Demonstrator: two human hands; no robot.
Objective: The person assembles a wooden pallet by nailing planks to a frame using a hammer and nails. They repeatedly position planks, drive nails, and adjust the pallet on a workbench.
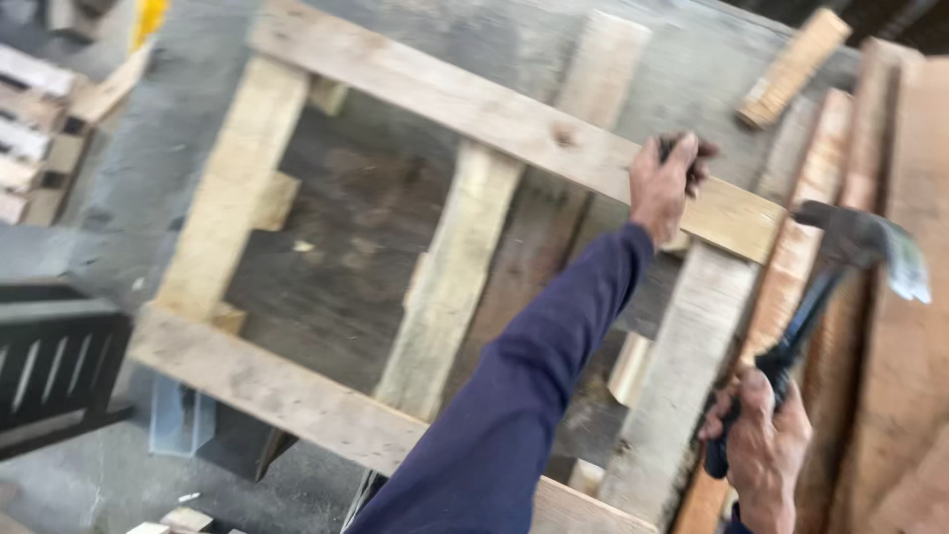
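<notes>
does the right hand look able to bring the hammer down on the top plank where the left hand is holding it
Probably yes. The right hand holds the hammer raised just beside the plank, with open air between them. The main obstacle is the left hand itself, whose fingers grip the plank's edge close to that end.

Single head view, looking steeply down, close over wooden pallet frame [465, 247] on concrete; blurred, possibly tilted.
</notes>
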